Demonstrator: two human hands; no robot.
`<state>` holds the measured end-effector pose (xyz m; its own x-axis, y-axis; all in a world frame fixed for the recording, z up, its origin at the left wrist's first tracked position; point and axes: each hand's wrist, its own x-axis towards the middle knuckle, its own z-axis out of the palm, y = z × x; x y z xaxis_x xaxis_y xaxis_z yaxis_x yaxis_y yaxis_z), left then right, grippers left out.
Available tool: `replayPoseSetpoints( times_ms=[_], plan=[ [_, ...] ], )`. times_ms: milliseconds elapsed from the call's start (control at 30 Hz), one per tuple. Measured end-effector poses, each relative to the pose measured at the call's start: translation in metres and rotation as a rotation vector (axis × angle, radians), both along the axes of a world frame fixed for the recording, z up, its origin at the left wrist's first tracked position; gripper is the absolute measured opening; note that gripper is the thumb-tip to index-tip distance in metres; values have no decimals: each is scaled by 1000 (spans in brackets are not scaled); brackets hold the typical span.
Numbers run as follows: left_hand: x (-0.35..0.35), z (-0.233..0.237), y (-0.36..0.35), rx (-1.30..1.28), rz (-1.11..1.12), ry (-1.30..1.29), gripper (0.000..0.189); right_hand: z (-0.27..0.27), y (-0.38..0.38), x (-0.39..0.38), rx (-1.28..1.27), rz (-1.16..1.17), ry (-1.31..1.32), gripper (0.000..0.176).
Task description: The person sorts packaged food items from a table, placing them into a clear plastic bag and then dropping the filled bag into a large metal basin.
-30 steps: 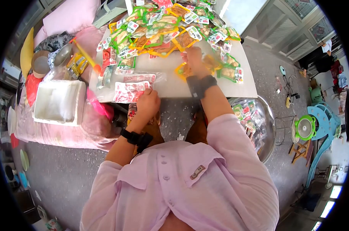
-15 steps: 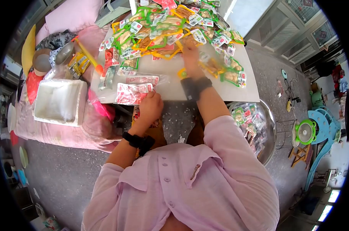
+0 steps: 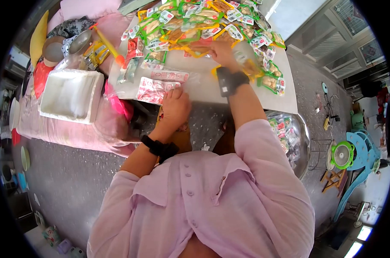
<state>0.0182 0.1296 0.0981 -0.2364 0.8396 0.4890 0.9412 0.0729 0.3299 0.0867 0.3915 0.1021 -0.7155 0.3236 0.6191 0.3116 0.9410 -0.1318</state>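
My left hand is at the table's front edge, its curled fingers closed on the right side of a flat red-and-white printed plastic bag. A second clear bag with red print lies just behind it. My right hand reaches over the near edge of a heap of sealed food packets with green, yellow and red borders. Its fingers point left towards a red packet. Motion blurs them, so I cannot make out whether they grip it. A yellow-edged packet lies right of this hand, partly blurred.
The white table stands in front of me. At left, a white foam box rests on pink cloth, near a yellow-handled tool. A metal basin of packets is below the table's right side. A green fan stands farther right.
The view has shifted slightly, so the table appears farther right and higher. My right hand's fingers have turned left towards the red packet. My left hand stays at the printed bag.
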Motion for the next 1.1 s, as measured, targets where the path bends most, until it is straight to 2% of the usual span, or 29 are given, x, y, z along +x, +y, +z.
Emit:
replayPoseSetpoints(
  times_ms=[33,133,200,233,300,367,433,533,567,667,700,767,800,900,933,1000,1033,1100],
  plan=[
    [1,3,0,66,8,77,9,8,-10,8,-45,64,76,16],
    [-1,-6,4,23,21,58,14,34,-44,14,-1635,-207,652,10],
    [-1,-8,4,40,2,83,14,9,-30,17,-1084,147,549,8],
    [1,-7,4,49,-10,97,14,9,-23,16,-1185,73,493,9],
    [3,-7,4,56,-4,64,11,12,-20,7,-1219,-41,407,11],
    [3,-7,4,53,0,42,9,11,-16,-9,-1091,-117,344,15],
    [4,-7,4,42,-1,30,9,-3,-2,-16,-718,-91,159,6],
    [1,-10,2,31,-12,39,14,-5,-2,-9,-13,13,-30,10],
    [-1,-9,2,34,-18,49,14,1,-5,-2,-40,265,162,11],
    [-1,-10,2,17,-20,57,15,25,-36,20,-64,223,288,10],
    [0,-9,2,-4,-10,50,15,19,-40,22,-587,302,341,9],
    [1,-7,2,-2,-3,34,16,8,-49,34,-1544,303,684,7],
    [2,-6,1,18,-7,24,16,19,-69,44,-1994,272,856,6],
    [7,-6,2,103,-38,-61,20,33,-111,66,-1943,160,804,10],
    [8,-5,1,131,-50,-98,22,28,-116,70,-1918,186,769,11],
    [15,5,0,-23,-257,-859,22,10,-125,80,-1872,237,701,14],
    [20,13,-1,-108,-356,-1240,22,3,-135,84,-1705,242,573,14],
    [23,25,-2,-107,-463,-1864,28,1,-145,93,-1855,238,552,13]
  ],
)
